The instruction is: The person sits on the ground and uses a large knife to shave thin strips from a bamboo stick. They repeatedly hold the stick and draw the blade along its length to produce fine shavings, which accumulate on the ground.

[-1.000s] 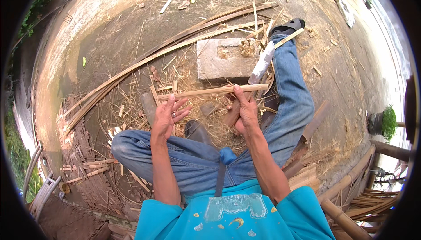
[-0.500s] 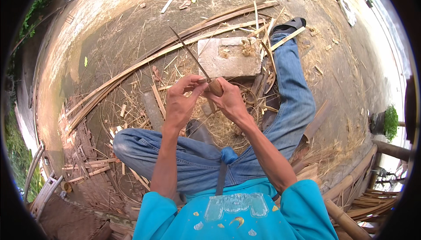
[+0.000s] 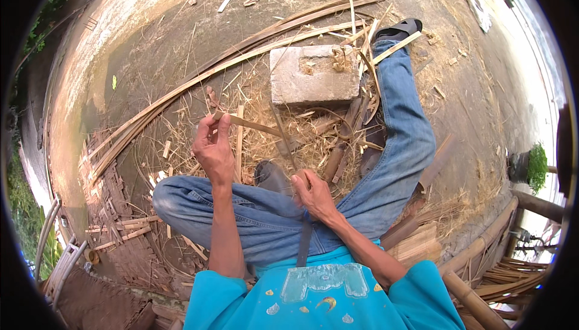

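My left hand (image 3: 214, 152) pinches one end of a thin bamboo strip (image 3: 254, 125) between thumb and fingers. The strip runs to the right, and its far end meets the blade of a long, narrow knife (image 3: 290, 154); whether they touch I cannot tell. Closed around the knife's handle, my right hand (image 3: 315, 196) sits low, close to my lap. The blade points up and away, its tip near the front of a pale stone block (image 3: 289, 92). Wood shavings (image 3: 319, 143) cover the ground beneath both hands.
Long bamboo strips (image 3: 181, 93) lie in a curved bundle across the ground, left of and beyond the block. Short strips lean by my outstretched right foot (image 3: 399, 29). Split wood pieces (image 3: 416, 244) lie beside my right leg, and bamboo poles (image 3: 476, 300) stand at the lower right.
My hands, close together before, have parted. The left went left with the bamboo strip, now stretched out in view; the right drew the knife down toward my lap.
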`<action>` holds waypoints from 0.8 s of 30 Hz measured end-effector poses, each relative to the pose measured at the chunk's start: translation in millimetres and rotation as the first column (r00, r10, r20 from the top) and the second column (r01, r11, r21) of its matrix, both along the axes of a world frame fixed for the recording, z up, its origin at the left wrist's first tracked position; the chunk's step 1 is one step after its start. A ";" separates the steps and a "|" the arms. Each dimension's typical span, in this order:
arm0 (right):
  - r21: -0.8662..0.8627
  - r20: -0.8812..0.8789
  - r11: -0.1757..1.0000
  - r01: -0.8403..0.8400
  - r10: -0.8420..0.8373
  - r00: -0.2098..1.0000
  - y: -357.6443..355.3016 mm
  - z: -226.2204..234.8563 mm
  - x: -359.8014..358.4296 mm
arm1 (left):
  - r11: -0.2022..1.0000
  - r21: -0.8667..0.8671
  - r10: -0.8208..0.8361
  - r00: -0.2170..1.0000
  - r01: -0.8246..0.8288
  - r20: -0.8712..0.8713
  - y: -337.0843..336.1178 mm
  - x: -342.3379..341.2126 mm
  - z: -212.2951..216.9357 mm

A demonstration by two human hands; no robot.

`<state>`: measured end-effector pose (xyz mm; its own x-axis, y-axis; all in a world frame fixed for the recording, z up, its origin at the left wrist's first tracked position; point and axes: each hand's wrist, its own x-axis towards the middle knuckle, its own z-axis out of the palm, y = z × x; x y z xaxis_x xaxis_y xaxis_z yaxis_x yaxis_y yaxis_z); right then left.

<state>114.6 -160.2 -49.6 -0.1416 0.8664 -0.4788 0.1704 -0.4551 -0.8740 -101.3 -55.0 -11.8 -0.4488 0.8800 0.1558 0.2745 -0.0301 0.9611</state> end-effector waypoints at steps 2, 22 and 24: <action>0.001 -0.035 0.999 -0.045 0.045 0.998 8.4 20.1 -3.1 | 1.000 0.020 -0.022 0.999 0.022 -0.025 -0.2 1.5 6.9; 0.207 0.259 0.978 -0.017 -0.038 0.965 -1.0 -47.7 3.2 | 0.998 0.060 -0.019 0.977 0.006 0.214 4.4 -2.4 -0.5; 0.006 0.278 1.000 0.016 -0.017 0.960 2.3 -58.9 18.5 | 0.998 0.065 -0.026 0.980 0.014 0.197 3.9 -3.7 -3.0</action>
